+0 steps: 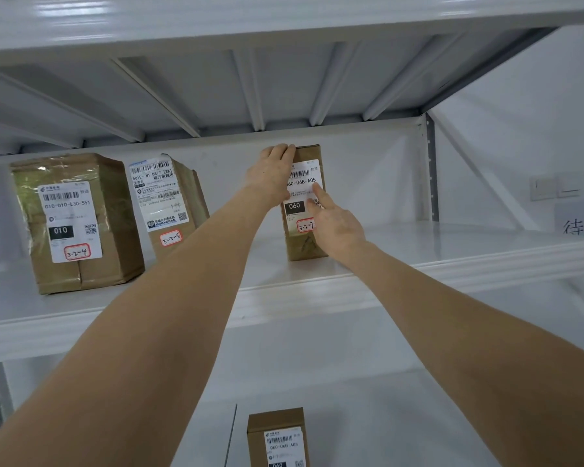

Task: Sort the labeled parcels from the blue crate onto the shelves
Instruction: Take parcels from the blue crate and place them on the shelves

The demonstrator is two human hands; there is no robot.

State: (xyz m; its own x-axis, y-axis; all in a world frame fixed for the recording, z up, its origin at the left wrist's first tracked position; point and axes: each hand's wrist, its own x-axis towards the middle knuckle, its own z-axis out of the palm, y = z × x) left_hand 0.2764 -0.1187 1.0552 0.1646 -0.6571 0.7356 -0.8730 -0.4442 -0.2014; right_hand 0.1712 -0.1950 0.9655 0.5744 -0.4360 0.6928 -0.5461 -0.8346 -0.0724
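A small upright brown cardboard parcel (304, 248) with a white shipping label (060-06B-A05 printed, 3-2-7 handwritten in a red box) is seen standing on the white metal shelf board (418, 246), right of centre and set back from the front rim. The left hand (274, 171) is laid over the parcel's top left corner, with the fingers hooked over the top edge. The right hand (336, 227) is placed against the label face, index finger straight and pressed to it; how the other fingers lie cannot be told. The parcel's long axis is vertical, label turned to the camera, and it lies straight ahead of both outstretched arms and above them. Both hands are touching it, the left at the top and the right lower on the front. To the left, well apart, a tilted brown parcel tagged 3-2-5 (169, 200) is leaned back, and beside that a large taped brown box tagged 3-2-4 (78, 224) is set. A second small brown box (277, 436) is seen on the shelf below. The blue crate is not in view. Placement is judged nearly done, with only squaring and letting go left. Since the parcel is tall on a narrow base, a forward tip is judged possible if the front is dragged on release.
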